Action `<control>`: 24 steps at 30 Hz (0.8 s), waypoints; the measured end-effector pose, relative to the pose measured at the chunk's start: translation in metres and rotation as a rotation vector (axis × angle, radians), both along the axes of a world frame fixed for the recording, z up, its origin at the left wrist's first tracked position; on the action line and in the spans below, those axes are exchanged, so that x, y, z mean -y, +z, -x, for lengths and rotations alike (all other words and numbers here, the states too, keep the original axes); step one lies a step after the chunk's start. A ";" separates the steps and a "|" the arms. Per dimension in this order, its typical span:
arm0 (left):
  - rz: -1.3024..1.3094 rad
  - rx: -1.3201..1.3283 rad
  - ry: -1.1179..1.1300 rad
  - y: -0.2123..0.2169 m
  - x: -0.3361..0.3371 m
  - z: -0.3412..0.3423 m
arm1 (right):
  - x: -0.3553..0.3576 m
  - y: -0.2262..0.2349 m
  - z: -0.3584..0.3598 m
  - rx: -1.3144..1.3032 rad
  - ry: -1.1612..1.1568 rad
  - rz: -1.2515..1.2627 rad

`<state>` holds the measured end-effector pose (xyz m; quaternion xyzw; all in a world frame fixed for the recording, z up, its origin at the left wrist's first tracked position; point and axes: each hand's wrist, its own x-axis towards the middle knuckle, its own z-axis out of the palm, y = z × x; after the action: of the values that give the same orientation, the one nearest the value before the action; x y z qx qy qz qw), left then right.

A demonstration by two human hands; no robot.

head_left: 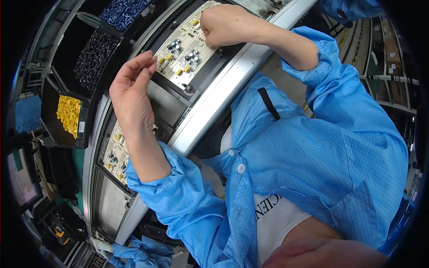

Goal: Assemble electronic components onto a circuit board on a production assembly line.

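Observation:
A cream circuit board lies in a dark carrier frame on the line in front of me. It bears yellow block parts and several round black-and-white capacitors. My left hand hovers at the board's left edge, its thumb and fingers curled together; whatever they might pinch is too small to make out. Over the board's far right part, my right hand is closed with its knuckles up. Its fingertips are turned down out of sight, so anything held there is hidden.
Beyond the line stand bins of blue parts, black parts and yellow parts. Another populated board sits further left on the line. A metal rail runs along my side. A co-worker's gloved hand shows at lower left.

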<state>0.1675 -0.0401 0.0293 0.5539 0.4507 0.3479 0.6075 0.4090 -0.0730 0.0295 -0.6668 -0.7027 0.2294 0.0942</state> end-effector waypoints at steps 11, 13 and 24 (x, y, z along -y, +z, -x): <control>-0.057 0.053 0.202 0.005 -0.004 -0.003 | -0.011 -0.009 0.007 0.167 0.031 0.033; -0.058 0.059 0.220 0.003 -0.006 -0.003 | -0.015 -0.014 0.004 0.170 0.056 0.031; -0.088 -0.082 0.114 -0.010 -0.004 -0.003 | 0.007 0.001 -0.025 -0.254 0.085 -0.120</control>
<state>0.1701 -0.0362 0.0192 0.5672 0.4902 0.3788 0.5427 0.4338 -0.0803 0.0307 -0.5952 -0.7253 0.2733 0.2120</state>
